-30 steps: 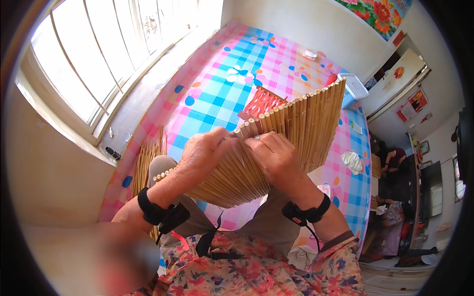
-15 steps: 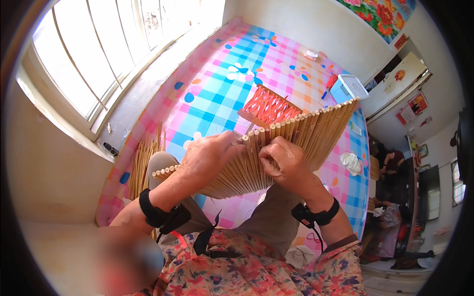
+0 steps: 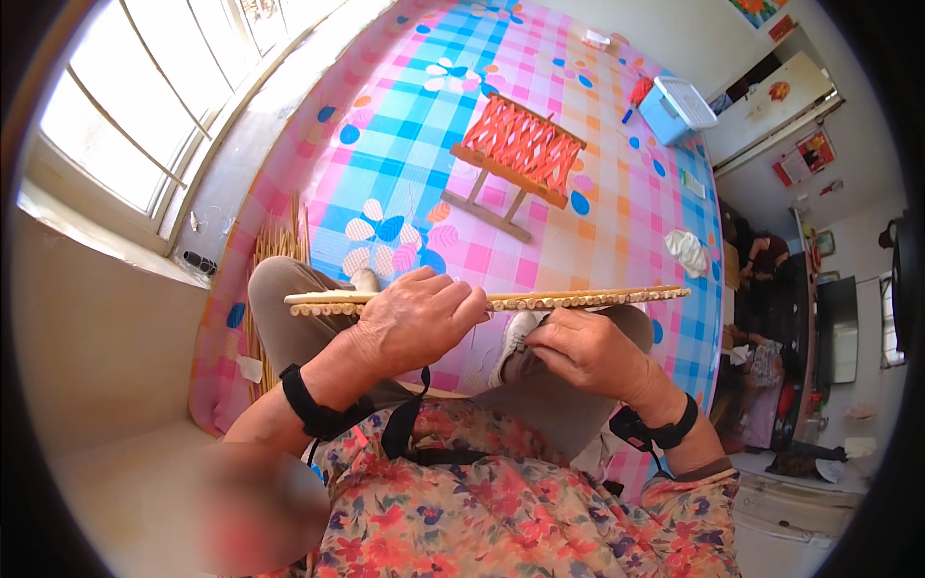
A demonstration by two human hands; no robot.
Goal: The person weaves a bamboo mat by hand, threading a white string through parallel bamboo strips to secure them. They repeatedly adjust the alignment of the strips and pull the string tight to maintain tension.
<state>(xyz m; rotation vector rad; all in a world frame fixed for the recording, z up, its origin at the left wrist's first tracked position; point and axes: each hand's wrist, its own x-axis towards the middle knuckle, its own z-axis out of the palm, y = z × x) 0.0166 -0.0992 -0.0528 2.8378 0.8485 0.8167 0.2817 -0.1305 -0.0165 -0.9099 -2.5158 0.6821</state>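
A mat of thin tan sticks (image 3: pixel 617 300) bound side by side is turned almost edge-on, so its row of cut stick ends shows as a narrow band across my lap. My left hand (image 3: pixel 419 318) is closed over its left half, fingers bent across the top. Just below the right half of the band is my right hand (image 3: pixel 590 354), its thumb and fingers pinched together. Anything in that pinch is too small or hidden to name. Most of the mat's flat face is out of sight.
Ahead on the checked sheet (image 3: pixel 385 125) stands a wooden frame (image 3: pixel 501 164) wound with red strips. Loose sticks (image 3: pixel 279 241) lie at the left by the windowsill. A white cloth (image 3: pixel 686 252) and a blue bin (image 3: pixel 674 111) are at the right. Other people sit far right.
The mat has tipped from a slanted, face-showing pose to nearly edge-on and level. My right hand has moved right and slightly down, off the stick ends. The view has shifted, showing more of the wooden frame.
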